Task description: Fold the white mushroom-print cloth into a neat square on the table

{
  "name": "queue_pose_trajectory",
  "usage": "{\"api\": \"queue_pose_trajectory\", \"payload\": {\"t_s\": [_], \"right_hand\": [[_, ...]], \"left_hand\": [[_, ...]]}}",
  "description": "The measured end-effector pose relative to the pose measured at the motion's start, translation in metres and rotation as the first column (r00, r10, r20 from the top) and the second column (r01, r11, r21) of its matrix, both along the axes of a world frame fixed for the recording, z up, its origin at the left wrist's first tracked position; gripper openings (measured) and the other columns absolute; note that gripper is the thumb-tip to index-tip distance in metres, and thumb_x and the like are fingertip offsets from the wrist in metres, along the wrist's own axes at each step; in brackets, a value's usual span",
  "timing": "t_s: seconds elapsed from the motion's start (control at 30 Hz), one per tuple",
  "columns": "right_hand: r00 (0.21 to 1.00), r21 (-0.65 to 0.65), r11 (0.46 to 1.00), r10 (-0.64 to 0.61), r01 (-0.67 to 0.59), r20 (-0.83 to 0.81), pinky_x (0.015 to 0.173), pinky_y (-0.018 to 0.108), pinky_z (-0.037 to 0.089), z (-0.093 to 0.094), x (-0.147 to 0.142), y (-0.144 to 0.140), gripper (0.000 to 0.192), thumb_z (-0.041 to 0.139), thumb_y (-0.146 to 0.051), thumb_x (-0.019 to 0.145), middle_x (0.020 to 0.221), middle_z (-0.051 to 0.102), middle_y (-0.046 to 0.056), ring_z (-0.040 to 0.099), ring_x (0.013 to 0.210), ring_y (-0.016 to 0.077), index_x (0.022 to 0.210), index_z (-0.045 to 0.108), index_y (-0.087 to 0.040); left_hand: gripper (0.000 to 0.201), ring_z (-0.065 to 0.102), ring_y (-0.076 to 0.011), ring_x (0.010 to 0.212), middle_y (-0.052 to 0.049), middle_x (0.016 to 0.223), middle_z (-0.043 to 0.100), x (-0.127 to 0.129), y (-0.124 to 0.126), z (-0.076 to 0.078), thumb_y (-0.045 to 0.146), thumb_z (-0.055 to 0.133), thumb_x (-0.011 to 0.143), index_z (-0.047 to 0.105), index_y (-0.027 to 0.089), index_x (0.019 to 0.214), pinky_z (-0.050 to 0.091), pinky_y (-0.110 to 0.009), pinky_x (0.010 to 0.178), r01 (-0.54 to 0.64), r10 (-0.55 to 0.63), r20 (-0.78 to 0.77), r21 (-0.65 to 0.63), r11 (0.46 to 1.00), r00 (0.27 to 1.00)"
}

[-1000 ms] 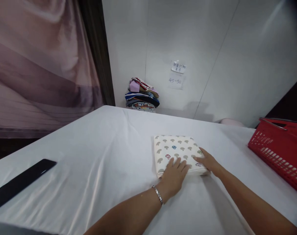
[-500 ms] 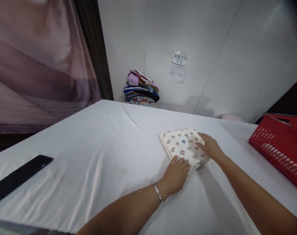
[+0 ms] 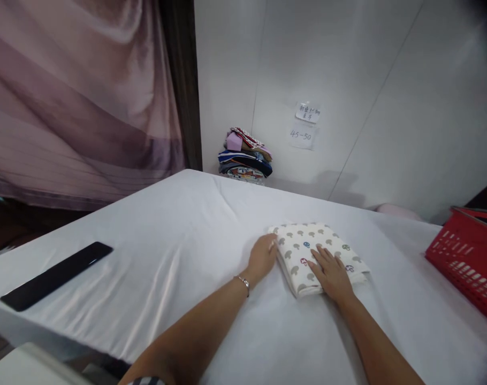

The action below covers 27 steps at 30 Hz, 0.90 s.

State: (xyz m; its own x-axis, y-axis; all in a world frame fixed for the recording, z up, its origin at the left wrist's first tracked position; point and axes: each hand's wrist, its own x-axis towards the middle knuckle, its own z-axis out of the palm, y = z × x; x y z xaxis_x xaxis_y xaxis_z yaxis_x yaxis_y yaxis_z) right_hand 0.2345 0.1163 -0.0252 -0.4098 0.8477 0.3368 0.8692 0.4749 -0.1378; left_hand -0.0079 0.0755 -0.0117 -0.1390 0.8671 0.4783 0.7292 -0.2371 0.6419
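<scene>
A folded cream cloth (image 3: 321,246) printed with small mushrooms lies on the white-covered table (image 3: 167,251), right of centre. My right hand (image 3: 330,274) rests flat on its near part, fingers spread. My left hand (image 3: 263,255), a silver bracelet on the wrist, touches the cloth's left edge with the fingertips. Neither hand grips the cloth.
A red plastic basket (image 3: 466,256) stands at the table's right edge. A long black flat object (image 3: 56,274) lies near the left front edge. A stack of folded clothes (image 3: 245,156) sits against the white wall beyond the table, with paper notes (image 3: 303,125) taped above. A pinkish curtain (image 3: 78,91) hangs left.
The cloth has turned on the table. My left hand moved from its near edge to its left edge, and my right hand came from the far right side to its near part.
</scene>
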Motion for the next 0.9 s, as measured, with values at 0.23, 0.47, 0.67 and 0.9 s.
{"api": "queue_pose_trajectory", "payload": {"t_s": [0.23, 0.47, 0.67, 0.9], "right_hand": [[0.998, 0.023, 1.0, 0.021, -0.019, -0.061, 0.104, 0.053, 0.029, 0.0, -0.002, -0.004, 0.046, 0.037, -0.048, 0.091, 0.141, 0.044, 0.008, 0.038, 0.13, 0.0278, 0.127, 0.054, -0.023], [0.998, 0.02, 0.999, 0.026, -0.025, -0.055, 0.106, 0.051, 0.027, 0.003, -0.004, -0.006, 0.046, 0.035, -0.046, 0.092, 0.142, 0.042, 0.006, 0.036, 0.132, 0.0263, 0.129, 0.052, -0.024], [1.0, -0.057, 0.998, -0.011, 0.01, -0.02, 0.108, 0.047, 0.023, 0.01, -0.007, -0.009, 0.048, 0.032, -0.047, 0.093, 0.146, 0.036, 0.003, 0.03, 0.135, 0.0242, 0.132, 0.048, -0.026], [1.0, -0.118, 0.993, -0.03, 0.03, -0.003, 0.109, 0.045, 0.019, 0.014, -0.011, -0.009, 0.048, 0.032, -0.047, 0.092, 0.149, 0.032, 0.001, 0.026, 0.137, 0.0235, 0.134, 0.047, -0.028]], "left_hand": [[0.049, 0.053, -0.0223, 0.116, -0.008, 0.125, 0.059, -0.023, 0.057, 0.0, 0.016, 0.049, 0.079, 0.051, 0.017, 0.128, 0.041, -0.04, 0.101, -0.026, 0.019, -0.034, -0.22, 0.975, 0.999], [0.049, 0.055, -0.0187, 0.112, -0.001, 0.122, 0.061, -0.031, 0.084, -0.001, 0.014, 0.046, 0.078, 0.056, 0.023, 0.125, 0.042, -0.031, 0.097, 0.097, -0.094, 0.023, -0.245, 0.965, 0.995], [0.042, 0.059, -0.0191, 0.096, 0.0, 0.096, 0.068, -0.046, 0.098, -0.001, 0.014, 0.046, 0.074, 0.068, 0.028, 0.107, 0.043, -0.029, 0.088, -0.056, 0.035, -0.075, -0.298, 0.953, 0.997], [0.041, 0.058, -0.0188, 0.094, 0.001, 0.094, 0.069, -0.047, 0.094, -0.007, 0.013, 0.046, 0.072, 0.07, 0.028, 0.102, 0.043, -0.028, 0.085, 0.028, -0.038, -0.035, -0.254, 0.967, 0.999]]}}
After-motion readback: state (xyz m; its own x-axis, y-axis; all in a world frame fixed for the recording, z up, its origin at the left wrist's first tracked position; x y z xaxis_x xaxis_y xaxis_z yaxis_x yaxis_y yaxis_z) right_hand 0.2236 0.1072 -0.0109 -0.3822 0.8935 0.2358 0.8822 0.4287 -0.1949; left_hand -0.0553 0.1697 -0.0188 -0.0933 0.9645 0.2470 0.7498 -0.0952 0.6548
